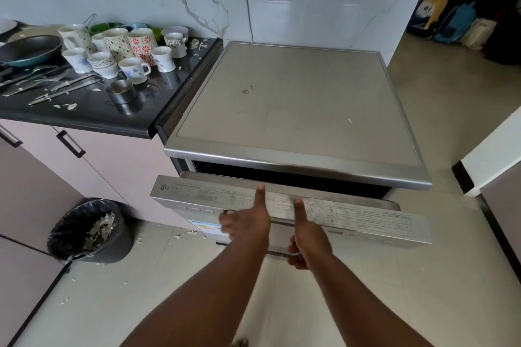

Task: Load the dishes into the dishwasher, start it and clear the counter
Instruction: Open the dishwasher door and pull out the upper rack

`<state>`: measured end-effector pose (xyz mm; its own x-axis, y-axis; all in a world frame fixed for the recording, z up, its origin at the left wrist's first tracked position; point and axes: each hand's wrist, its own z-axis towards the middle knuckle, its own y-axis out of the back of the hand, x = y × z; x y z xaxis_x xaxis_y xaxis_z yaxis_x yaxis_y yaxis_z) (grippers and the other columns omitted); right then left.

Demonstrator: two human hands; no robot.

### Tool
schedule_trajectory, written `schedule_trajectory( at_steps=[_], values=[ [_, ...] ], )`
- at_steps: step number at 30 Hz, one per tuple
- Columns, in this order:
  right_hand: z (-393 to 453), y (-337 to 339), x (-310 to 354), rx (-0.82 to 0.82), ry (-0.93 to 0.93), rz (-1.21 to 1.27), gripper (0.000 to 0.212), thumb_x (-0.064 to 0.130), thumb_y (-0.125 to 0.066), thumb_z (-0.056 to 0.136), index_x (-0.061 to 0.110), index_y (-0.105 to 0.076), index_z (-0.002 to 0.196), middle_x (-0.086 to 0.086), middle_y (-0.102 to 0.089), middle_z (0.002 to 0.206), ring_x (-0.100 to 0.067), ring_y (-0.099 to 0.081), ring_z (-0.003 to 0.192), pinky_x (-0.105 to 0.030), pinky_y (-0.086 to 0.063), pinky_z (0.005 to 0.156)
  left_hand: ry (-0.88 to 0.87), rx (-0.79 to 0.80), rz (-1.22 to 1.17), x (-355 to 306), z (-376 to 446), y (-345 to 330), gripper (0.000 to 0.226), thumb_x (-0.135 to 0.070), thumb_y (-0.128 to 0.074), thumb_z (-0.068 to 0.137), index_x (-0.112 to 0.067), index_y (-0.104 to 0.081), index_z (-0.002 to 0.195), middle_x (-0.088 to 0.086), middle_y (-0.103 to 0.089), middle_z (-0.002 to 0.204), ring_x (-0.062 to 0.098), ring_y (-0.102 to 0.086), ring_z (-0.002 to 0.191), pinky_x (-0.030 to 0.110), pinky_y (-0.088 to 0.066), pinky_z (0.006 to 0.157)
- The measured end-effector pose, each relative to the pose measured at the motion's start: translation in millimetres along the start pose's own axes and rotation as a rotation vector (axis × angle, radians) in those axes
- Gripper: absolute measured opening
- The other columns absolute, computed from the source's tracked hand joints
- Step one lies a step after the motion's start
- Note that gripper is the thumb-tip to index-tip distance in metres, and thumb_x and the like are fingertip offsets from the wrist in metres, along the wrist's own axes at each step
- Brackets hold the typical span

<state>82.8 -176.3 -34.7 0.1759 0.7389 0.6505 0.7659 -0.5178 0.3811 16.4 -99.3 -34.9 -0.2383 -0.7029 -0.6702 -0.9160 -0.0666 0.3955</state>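
Both forearms reaching forward, left hand (248,222) and right hand (308,236) gripping dishwasher door (352,214) top edge, thumbs above, fingers curled beneath, door tilted ajar, bare floor (451,290) rightward, mugs (135,65) on surface (93,113) at left

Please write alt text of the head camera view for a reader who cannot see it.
Both hands, left hand and right hand, grip the top edge of the dishwasher door, which stands slightly open. To the left, the black counter holds mugs, a pan and cutlery.
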Motion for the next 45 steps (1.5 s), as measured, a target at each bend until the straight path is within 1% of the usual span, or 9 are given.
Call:
schedule_trajectory(
  at_steps=[3, 6, 11, 16, 19, 26, 33, 37, 45],
  values=[
    [0.2, 24.8, 9.1, -0.171, 0.261, -0.632, 0.079, 0.081, -0.029, 0.084, 0.014, -0.069, 0.091, -0.003, -0.073, 0.082, -0.024, -0.070, 0.074, -0.030, -0.049, 0.063, -0.357, -0.145, 0.347, -8.1, 8.1, 17.0, 0.136, -0.079, -0.065, 0.063, -0.009, 0.012, 0.151, 0.022, -0.003, 0.158, 0.034, -0.003, 0.147, 0.044, -0.010, 0.116],
    [1.1, 30.6, 30.1, -0.485, 0.617, -0.929, 0.045, 0.056, -0.045, 0.091, 0.018, -0.063, 0.107, -0.005, -0.066, 0.103, -0.026, -0.062, 0.094, -0.035, -0.044, 0.074, -0.719, -0.161, 0.720, -14.1, 16.7, 22.2, 0.110, -0.070, -0.050, 0.083, -0.016, 0.016, 0.152, 0.017, 0.017, 0.160, 0.029, 0.025, 0.145, 0.046, 0.007, 0.117],
    [25.6, 39.2, 1.8, -0.189, 0.682, -1.023, 0.073, 0.066, -0.020, 0.095, 0.025, -0.012, 0.155, -0.007, -0.008, 0.163, -0.027, 0.000, 0.150, -0.048, 0.002, 0.118, -1.003, 0.118, 1.064, -6.4, 26.8, 22.9, 0.059, -0.043, -0.018, 0.102, -0.022, -0.010, 0.156, 0.008, -0.003, 0.164, 0.033, 0.013, 0.148, 0.047, 0.008, 0.120],
    [26.7, 37.2, -25.4, -0.293, 0.802, -1.026, 0.070, 0.064, -0.017, 0.096, 0.024, -0.019, 0.154, -0.008, -0.026, 0.158, -0.027, -0.019, 0.146, -0.044, -0.006, 0.119, -1.176, 0.054, 1.144, 7.8, 34.2, 43.4, 0.059, -0.050, -0.022, 0.100, -0.020, -0.035, 0.150, 0.007, -0.034, 0.155, 0.028, -0.021, 0.145, 0.044, -0.003, 0.120],
    [16.4, 32.6, -34.9, -0.302, 0.778, -1.052, 0.071, 0.065, -0.020, 0.096, 0.022, -0.028, 0.152, -0.011, -0.040, 0.145, -0.029, -0.032, 0.135, -0.042, -0.013, 0.117, -1.285, -0.037, 1.225, 20.3, 29.7, 52.2, 0.053, -0.055, -0.028, 0.097, -0.020, -0.056, 0.125, 0.007, -0.057, 0.126, 0.029, -0.048, 0.122, 0.044, -0.016, 0.116],
    [-11.3, 13.7, -100.9, -0.257, 0.708, -1.073, 0.065, 0.073, -0.021, 0.088, 0.030, -0.061, 0.117, 0.000, -0.065, 0.113, -0.022, -0.058, 0.107, -0.037, -0.038, 0.092, -1.327, 0.124, 1.274, 94.8, 47.4, 79.7, 0.060, -0.062, -0.020, 0.091, -0.023, -0.060, 0.112, 0.002, -0.064, 0.115, 0.024, -0.055, 0.110, 0.042, -0.033, 0.102],
    [-34.8, -2.2, -149.4, -0.292, 0.725, -1.023, 0.072, 0.071, -0.016, 0.083, 0.029, -0.062, 0.119, 0.001, -0.063, 0.123, -0.024, -0.054, 0.117, -0.038, -0.035, 0.097, -1.363, 0.301, 1.241, 141.6, 54.6, 104.2, 0.077, -0.068, -0.015, 0.089, -0.021, -0.042, 0.144, 0.006, -0.041, 0.151, 0.026, -0.022, 0.146, 0.044, -0.012, 0.120],
    [-49.2, -10.2, -177.4, -0.250, 0.670, -1.063, 0.077, 0.070, -0.010, 0.084, 0.030, -0.055, 0.131, -0.002, -0.054, 0.138, -0.027, -0.044, 0.131, -0.043, -0.030, 0.107, -1.395, 0.407, 1.337, 162.5, 63.7, 112.1, 0.082, -0.074, -0.012, 0.089, -0.021, -0.036, 0.146, 0.009, -0.025, 0.159, 0.028, -0.007, 0.149, 0.043, 0.006, 0.119],
    [-75.2, -32.8, -269.7, -0.204, 0.643, -1.011, 0.070, 0.059, -0.018, 0.097, 0.018, -0.065, 0.128, -0.018, -0.061, 0.130, -0.043, -0.057, 0.118, -0.053, -0.048, 0.093, -1.396, 0.644, 1.511, 246.2, 91.2, 125.9, 0.086, -0.078, -0.003, 0.086, -0.026, -0.011, 0.155, 0.008, 0.002, 0.163, 0.026, 0.016, 0.148, 0.045, 0.021, 0.113]
  ],
)
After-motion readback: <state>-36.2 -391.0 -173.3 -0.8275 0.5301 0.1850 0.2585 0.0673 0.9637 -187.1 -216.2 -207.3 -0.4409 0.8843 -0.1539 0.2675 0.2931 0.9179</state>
